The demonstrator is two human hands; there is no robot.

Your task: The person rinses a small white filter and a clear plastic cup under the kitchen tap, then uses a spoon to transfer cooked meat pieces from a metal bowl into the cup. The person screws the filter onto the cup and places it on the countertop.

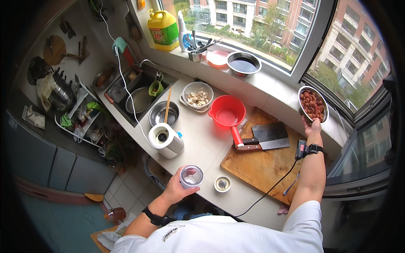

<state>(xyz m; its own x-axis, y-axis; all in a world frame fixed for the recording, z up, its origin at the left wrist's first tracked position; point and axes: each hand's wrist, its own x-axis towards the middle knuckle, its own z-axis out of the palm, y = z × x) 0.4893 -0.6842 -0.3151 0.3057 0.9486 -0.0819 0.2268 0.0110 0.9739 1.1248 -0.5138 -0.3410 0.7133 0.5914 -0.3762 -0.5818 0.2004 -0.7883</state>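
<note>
My left hand (179, 186) is closed round a clear blender cup (191, 176), its open mouth facing up, over the counter's front edge. My right hand (311, 126) reaches out to the far right and grips the near rim of a steel bowl (313, 104) of reddish-brown round pieces at the windowsill. A round blender blade base (222, 184) lies on the counter just right of the cup. Beyond the cup stands a white blender motor base (166, 141) with its corded body tilted in view. Whether the bowl rests on the sill I cannot tell.
Two cleavers (272, 134) lie on a wooden cutting board (253, 167), beside a red plastic dipper (227, 109). Farther back are a bowl of sliced pieces (198, 96), a steel bowl with chopsticks (156, 115) and the sink (123, 118). A bowl of dark liquid (243, 64) stands on the sill.
</note>
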